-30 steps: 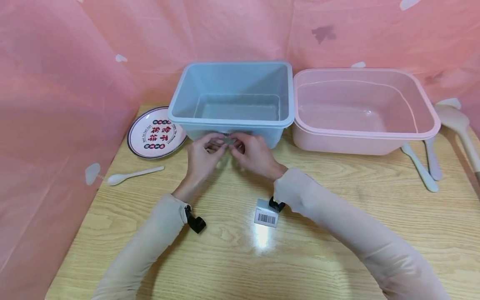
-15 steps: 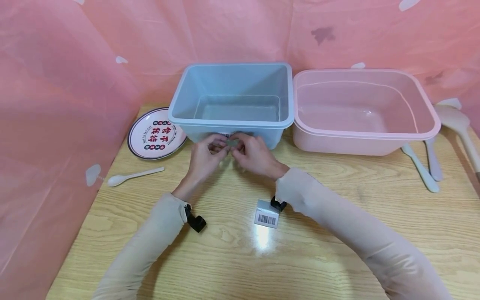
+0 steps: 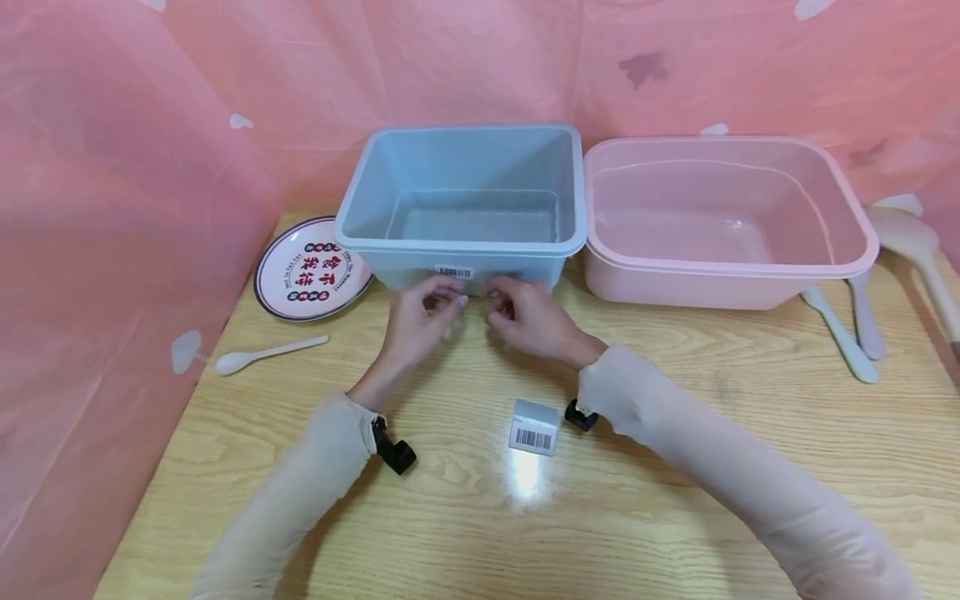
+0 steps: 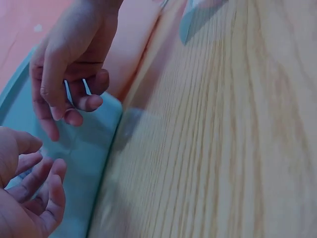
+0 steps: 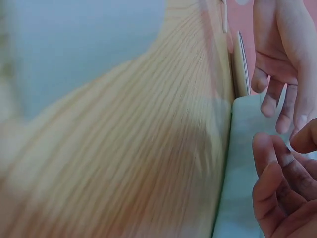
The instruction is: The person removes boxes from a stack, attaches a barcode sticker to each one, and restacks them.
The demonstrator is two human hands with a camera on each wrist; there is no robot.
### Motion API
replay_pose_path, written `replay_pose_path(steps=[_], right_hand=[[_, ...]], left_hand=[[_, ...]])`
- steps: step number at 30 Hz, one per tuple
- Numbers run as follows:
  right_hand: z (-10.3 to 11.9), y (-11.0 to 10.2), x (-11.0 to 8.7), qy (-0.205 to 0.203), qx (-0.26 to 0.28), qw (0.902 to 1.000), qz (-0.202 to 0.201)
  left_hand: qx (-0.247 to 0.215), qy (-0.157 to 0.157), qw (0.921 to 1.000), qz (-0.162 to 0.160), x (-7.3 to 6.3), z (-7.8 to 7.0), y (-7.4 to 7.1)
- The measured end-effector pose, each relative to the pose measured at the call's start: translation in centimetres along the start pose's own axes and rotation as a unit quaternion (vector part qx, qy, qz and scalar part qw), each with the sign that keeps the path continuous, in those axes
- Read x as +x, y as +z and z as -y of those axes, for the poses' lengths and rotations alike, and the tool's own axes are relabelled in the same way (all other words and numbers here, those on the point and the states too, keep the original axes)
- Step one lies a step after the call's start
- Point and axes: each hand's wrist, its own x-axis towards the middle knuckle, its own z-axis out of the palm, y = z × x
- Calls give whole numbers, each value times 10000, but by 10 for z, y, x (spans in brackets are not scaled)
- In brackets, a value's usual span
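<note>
Just in front of the blue-grey bin point(image 3: 375, 258), my left hand point(image 3: 420, 321) has its fingers loosely bent, close to the barcode label point(image 3: 454, 272) on the front wall. My right hand point(image 3: 536, 321) is a little to the right, also loosely bent. A gap separates the two hands. Neither wrist view shows anything held by the left hand point(image 4: 34, 193) or the right hand point(image 5: 287, 193). Nearer me on the wood table stands a small blue-grey block point(image 3: 534, 427) with a barcode, beside the right wrist's black camera mount.
A pink bin point(image 3: 697, 287) adjoins the blue-grey one on the right. Two utensil handles, one pale green point(image 3: 840, 337) and one lilac point(image 3: 867, 321), stick out beneath it. A beige ladle point(image 3: 911, 237) lies far right. Left are a printed plate point(image 3: 288, 275) and a white spoon point(image 3: 270, 352).
My hands, earlier together at the label with a small greyish thing between the fingertips, have drawn apart. The right hand has shifted right and the barcode label is uncovered.
</note>
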Motion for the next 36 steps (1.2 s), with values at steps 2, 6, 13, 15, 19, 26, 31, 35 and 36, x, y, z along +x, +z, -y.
replay_pose_path(steps=[2, 6, 13, 15, 19, 26, 31, 35, 36], right_hand=[[0, -5, -8, -12, -42, 10000, 20], [0, -14, -24, 11, -175, 9998, 3], [2, -24, -53, -60, -244, 9997, 3], [4, -26, -64, -170, -234, 9996, 16], [7, -30, -89, -348, -159, 9993, 22], [6, -22, -135, -255, 26, 9989, -400], [8, -10, -159, 429, 76, 9945, -948], [11, -1, -170, 1030, 290, 9896, -963], [12, 1, -172, 1142, 363, 9884, -930]], left_hand=[[-29, -13, 9999, 128, -4, -4, 4], [22, 42, 9988, 491, -12, -12, 11], [201, 192, 9944, 1018, -24, -28, 22], [248, 74, 9927, 1174, -30, -31, 23], [294, -221, 9867, 1584, -47, -35, 20], [148, -547, 9701, 2361, -75, -37, 14], [44, -654, 9634, 2599, -89, -41, 22], [-11, -889, 9642, 2497, -97, -43, 31], [-30, -957, 9648, 2451, -98, -43, 33]])
